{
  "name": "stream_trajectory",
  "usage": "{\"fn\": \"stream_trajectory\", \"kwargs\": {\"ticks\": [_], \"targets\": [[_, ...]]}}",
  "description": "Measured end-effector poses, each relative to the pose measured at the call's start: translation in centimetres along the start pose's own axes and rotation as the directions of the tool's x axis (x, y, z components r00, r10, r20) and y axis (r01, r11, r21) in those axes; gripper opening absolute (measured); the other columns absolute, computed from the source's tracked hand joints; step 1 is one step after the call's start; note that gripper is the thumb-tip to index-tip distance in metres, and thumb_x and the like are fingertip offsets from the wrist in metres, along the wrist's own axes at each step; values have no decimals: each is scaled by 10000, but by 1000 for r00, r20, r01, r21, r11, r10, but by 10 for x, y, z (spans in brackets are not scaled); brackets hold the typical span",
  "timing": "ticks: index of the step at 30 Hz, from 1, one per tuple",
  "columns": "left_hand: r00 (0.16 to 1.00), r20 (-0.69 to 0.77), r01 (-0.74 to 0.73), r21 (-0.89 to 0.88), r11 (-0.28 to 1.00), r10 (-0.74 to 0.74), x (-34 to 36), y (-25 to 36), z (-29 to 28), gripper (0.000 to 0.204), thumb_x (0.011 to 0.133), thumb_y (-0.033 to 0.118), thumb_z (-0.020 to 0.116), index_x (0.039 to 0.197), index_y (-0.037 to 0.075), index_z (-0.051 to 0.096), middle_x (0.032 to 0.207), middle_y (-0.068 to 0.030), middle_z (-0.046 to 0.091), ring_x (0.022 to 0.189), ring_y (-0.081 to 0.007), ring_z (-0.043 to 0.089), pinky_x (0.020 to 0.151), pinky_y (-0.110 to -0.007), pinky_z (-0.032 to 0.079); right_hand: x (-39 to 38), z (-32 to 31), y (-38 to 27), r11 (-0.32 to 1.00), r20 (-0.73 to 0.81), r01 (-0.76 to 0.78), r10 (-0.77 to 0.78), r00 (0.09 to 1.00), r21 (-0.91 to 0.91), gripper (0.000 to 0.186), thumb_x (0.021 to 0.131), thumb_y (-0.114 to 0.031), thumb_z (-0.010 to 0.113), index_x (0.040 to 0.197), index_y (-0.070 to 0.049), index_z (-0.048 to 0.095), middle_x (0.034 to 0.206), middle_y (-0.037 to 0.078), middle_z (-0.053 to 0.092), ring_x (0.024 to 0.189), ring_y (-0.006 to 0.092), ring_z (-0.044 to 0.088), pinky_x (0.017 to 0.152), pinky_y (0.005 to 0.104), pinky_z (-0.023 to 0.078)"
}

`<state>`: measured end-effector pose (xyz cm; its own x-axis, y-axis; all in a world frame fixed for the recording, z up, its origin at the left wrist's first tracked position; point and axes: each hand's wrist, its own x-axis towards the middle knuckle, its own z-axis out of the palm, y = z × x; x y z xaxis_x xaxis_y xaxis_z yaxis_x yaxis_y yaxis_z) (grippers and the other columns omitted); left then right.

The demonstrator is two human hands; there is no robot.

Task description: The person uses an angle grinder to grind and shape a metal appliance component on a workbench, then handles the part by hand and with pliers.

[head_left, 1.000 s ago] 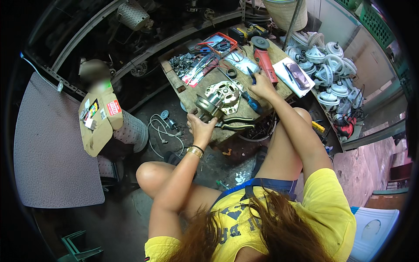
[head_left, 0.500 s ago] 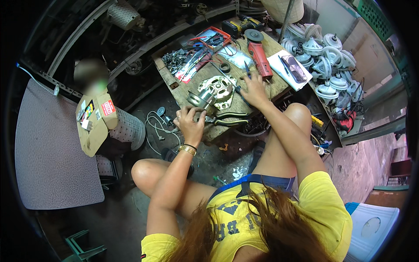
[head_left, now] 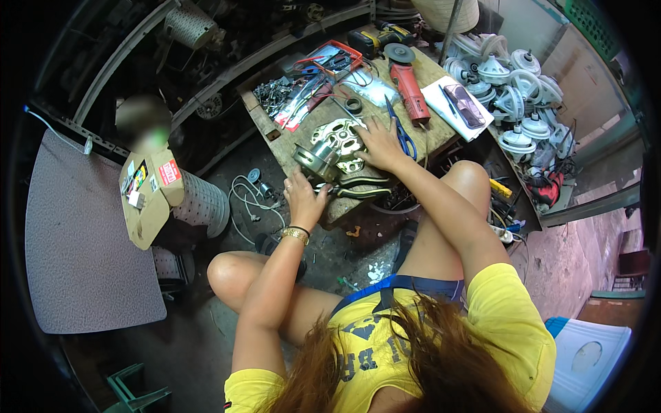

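My left hand [head_left: 304, 197] is at the table's near edge, fingers apart, its fingertips close to a silver metal cylinder [head_left: 315, 161]; whether they touch it I cannot tell. Black-handled pliers [head_left: 361, 187] lie right of its thumb. My right hand [head_left: 379, 144] reaches over the right edge of a pale cast-metal motor cover [head_left: 337, 134], fingers spread. A thin metal shaft [head_left: 344, 109], probably a screwdriver's, runs toward these fingers, its other end hidden under them. Blue-handled scissors [head_left: 405, 138] lie just right of that hand, apart from it.
On the wooden table [head_left: 275, 146] are a red angle grinder [head_left: 412, 93], a black tape roll [head_left: 353, 105], a pile of screws [head_left: 275, 93], a red tray [head_left: 341, 58] and sunglasses [head_left: 465, 107] on white paper. White pulley-like parts [head_left: 516, 96] are heaped at right. A cardboard box [head_left: 148, 199] stands left.
My right hand has moved left off the scissors to the motor cover's edge, leaving the scissors in plain view. My left hand has drawn slightly back from the cylinder.
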<state>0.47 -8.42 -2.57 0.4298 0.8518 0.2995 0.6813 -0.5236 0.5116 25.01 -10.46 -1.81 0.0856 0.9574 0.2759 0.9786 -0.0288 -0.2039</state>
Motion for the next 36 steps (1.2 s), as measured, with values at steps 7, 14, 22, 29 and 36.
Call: {"fn": "stream_trajectory", "kwargs": {"ticks": [7,14,22,29,36], "targets": [[990,128,-52,-75,996,61,37,-34,-16,497,838,139,595,1233,-66,376,1020,-310,586,963,-454,569,844,-487,447,19,-5,6,1000,230,24,-23,973,0,742,740,-443,729,1368,-186,431,1393,119,430,1353,361,302,1027,753,110],[940,319,205,-256,945,-118,68,-66,-18,583,821,262,536,1306,-8,357,915,-213,633,861,-345,624,755,-410,475,27,-10,4,997,205,35,-47,978,62,818,664,-446,780,1364,-198,439,1296,69,492,1264,308,396,1012,765,127],[685,687,606,-350,715,-244,103,-56,-31,353,894,216,474,1221,91,425,631,69,363,513,-35,318,457,-224,237,34,-7,10,997,174,75,-79,982,33,881,616,-437,813,1370,-178,439,1257,83,527,1226,309,436,1003,779,121],[457,848,859,-344,380,-266,110,-41,-38,118,906,224,442,891,124,504,597,78,334,440,-37,256,434,-227,220,37,-15,10,991,272,137,-129,954,-8,828,654,-450,784,1360,-171,455,1264,111,525,1223,342,429,996,784,117],[591,739,755,-366,544,-324,113,-35,-41,243,900,289,508,1040,90,508,676,15,506,462,-53,364,447,-226,334,70,-28,1,858,54,135,-186,981,495,611,753,-392,725,1288,-170,532,1323,145,489,1224,364,417,1053,522,304]]}}
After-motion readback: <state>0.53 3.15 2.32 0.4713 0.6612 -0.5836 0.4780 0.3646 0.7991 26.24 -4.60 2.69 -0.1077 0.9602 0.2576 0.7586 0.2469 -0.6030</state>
